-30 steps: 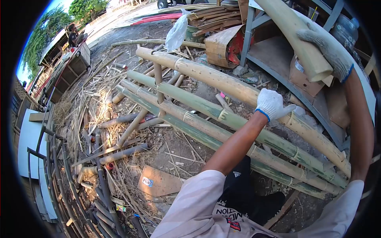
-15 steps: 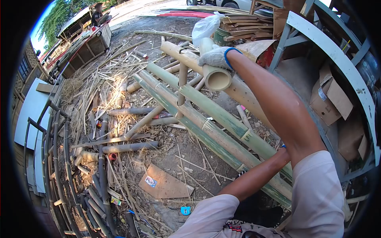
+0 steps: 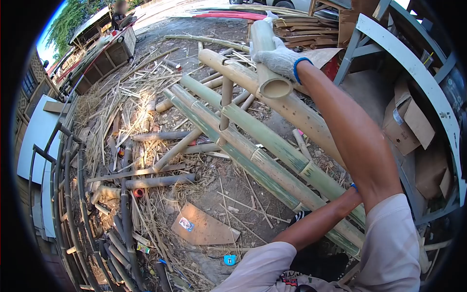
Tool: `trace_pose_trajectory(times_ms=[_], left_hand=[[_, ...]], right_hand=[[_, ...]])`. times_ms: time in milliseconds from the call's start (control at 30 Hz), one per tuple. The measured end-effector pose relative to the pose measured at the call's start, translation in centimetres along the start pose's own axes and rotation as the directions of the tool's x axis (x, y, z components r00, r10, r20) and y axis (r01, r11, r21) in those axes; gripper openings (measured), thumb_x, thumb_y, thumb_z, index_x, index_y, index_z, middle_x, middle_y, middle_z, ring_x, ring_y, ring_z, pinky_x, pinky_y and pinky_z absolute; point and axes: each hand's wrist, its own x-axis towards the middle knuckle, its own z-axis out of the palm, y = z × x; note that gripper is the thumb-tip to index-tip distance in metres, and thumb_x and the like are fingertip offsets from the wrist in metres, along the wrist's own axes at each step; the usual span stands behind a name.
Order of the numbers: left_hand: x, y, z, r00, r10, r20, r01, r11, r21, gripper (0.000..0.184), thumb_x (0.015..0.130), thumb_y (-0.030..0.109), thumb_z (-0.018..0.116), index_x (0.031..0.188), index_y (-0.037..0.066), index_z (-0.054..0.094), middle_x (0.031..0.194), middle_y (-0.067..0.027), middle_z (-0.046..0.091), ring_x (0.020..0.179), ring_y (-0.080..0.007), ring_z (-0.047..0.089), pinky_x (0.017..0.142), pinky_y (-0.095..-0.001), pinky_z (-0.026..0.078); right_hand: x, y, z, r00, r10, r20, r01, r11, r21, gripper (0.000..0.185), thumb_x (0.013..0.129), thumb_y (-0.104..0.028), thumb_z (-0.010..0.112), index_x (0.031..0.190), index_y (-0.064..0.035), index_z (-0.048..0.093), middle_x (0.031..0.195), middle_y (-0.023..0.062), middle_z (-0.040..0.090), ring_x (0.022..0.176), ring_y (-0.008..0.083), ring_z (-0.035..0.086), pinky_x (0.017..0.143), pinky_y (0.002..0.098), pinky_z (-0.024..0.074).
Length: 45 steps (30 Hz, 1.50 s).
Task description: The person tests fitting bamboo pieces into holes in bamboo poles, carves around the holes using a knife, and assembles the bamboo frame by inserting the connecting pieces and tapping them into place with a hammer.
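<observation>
Near the top centre, my right hand (image 3: 279, 58) in a grey-white work glove is wrapped round a short, thick bamboo piece (image 3: 262, 40). Its hollow end faces me, just above the top pole (image 3: 301, 114) of a bamboo frame. Below that pole run a green pole (image 3: 272, 138) and two more long poles side by side. A short upright peg (image 3: 226, 92) joins them near the far end. My left forearm (image 3: 316, 221) reaches across the lower poles, and my left hand is hidden behind my right arm, with only a bit of blue cuff showing.
Bamboo offcuts and shavings (image 3: 131, 97) litter the ground at left. Dark poles (image 3: 68, 194) stand at far left. A cardboard piece (image 3: 204, 226) and a blue tape measure (image 3: 229, 260) lie low centre. At right are a metal frame (image 3: 408, 58) and cardboard box (image 3: 406, 121). A person (image 3: 118, 18) sits upper left.
My right hand has carried the short bamboo piece from the upper right to over the far part of the top pole. My left hand has become hidden, and the view has shifted.
</observation>
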Motion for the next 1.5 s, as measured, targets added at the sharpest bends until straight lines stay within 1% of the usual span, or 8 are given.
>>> trace_pose_trajectory(times_ms=[100,333,567,733,900,1033,1133,1500], left_hand=[[0.2,0.0,-0.2,0.999,-0.010,0.033,0.009,1.000,0.027,0.078,0.111,0.060,0.056,0.169,0.010,0.039,0.175,-0.0178,0.040,0.158,-0.0331,0.043,0.128,-0.0518,0.039],[1.2,1.5,-2.1,0.958,-0.169,0.232,0.106,0.960,0.261,0.080,0.110,0.061,0.056,0.169,0.011,0.039,0.175,-0.0192,0.040,0.159,-0.0335,0.043,0.127,-0.0507,0.040],[3.3,4.0,-5.2,0.862,-0.340,0.376,0.078,0.822,0.564,0.081,0.109,0.061,0.057,0.170,0.011,0.040,0.175,-0.0205,0.040,0.159,-0.0340,0.043,0.127,-0.0497,0.040],[2.8,1.3,-13.1,0.998,-0.032,0.054,-0.023,0.619,0.785,0.065,0.097,0.069,0.065,0.074,0.010,0.079,0.069,-0.0138,0.075,0.064,-0.0387,0.074,0.078,-0.0512,0.055],[3.4,-1.1,-26.4,0.993,-0.119,0.017,0.052,0.557,0.829,0.054,0.105,0.054,0.064,0.084,0.007,0.081,0.077,-0.0170,0.076,0.080,-0.0392,0.075,0.084,-0.0508,0.055],[3.8,-1.6,-29.0,0.973,-0.199,0.121,0.024,0.601,0.799,0.046,0.105,0.049,0.065,0.095,0.008,0.081,0.088,-0.0159,0.078,0.090,-0.0373,0.075,0.093,-0.0492,0.053],[4.8,0.2,-30.2,0.910,-0.330,0.252,-0.002,0.602,0.798,0.047,0.104,0.053,0.065,0.114,0.010,0.080,0.104,-0.0146,0.079,0.105,-0.0366,0.073,0.102,-0.0490,0.051],[9.0,-3.7,-46.5,0.609,-0.662,0.437,-0.028,0.532,0.846,0.091,0.074,0.088,0.077,0.118,0.009,0.079,0.109,-0.0177,0.080,0.104,-0.0381,0.077,0.094,-0.0499,0.058]], right_hand=[[-3.7,-0.7,0.5,0.999,0.040,0.017,-0.034,0.959,-0.281,0.125,0.081,-0.057,0.078,0.179,-0.0071,0.017,0.168,0.0253,0.051,0.141,0.0361,0.063,0.119,0.0405,0.0481],[-6.8,0.6,-0.4,0.993,0.005,0.115,0.000,0.999,-0.038,0.121,0.085,-0.056,0.080,0.179,-0.0086,0.020,0.162,0.0233,0.056,0.138,0.0318,0.064,0.119,0.0385,0.0477],[-27.7,4.6,-5.2,0.943,-0.196,-0.269,0.226,0.971,0.082,0.114,0.092,-0.056,0.079,0.175,-0.0006,0.023,0.164,0.0282,0.051,0.147,0.0325,0.056,0.122,0.0394,0.0437],[-47.9,10.1,-4.7,0.825,-0.001,-0.564,0.245,0.902,0.356,0.122,0.086,-0.050,0.085,0.177,-0.0007,0.021,0.175,0.0192,0.037,0.160,0.0302,0.040,0.131,0.0408,0.0313],[-62.9,18.6,-6.6,0.771,0.275,-0.574,0.090,0.846,0.526,0.135,0.076,-0.046,0.091,0.177,0.0013,0.015,0.174,0.0190,0.036,0.157,0.0302,0.043,0.127,0.0411,0.0370],[-65.1,13.6,-9.5,0.873,0.488,-0.007,-0.232,0.426,0.874,0.140,0.067,-0.022,0.103,0.176,0.0037,0.018,0.170,0.0170,0.046,0.152,0.0267,0.050,0.123,0.0397,0.0415],[-66.0,12.6,-8.0,0.755,0.599,0.265,-0.629,0.548,0.551,0.136,0.070,-0.033,0.103,0.174,0.0045,0.024,0.168,0.0157,0.049,0.152,0.0240,0.048,0.126,0.0388,0.0373],[-45.1,2.4,11.7,0.686,0.719,0.113,-0.604,0.476,0.639,0.101,0.081,-0.016,0.090,0.166,-0.0027,0.038,0.148,0.0173,0.065,0.134,0.0251,0.066,0.114,0.0386,0.0530]])
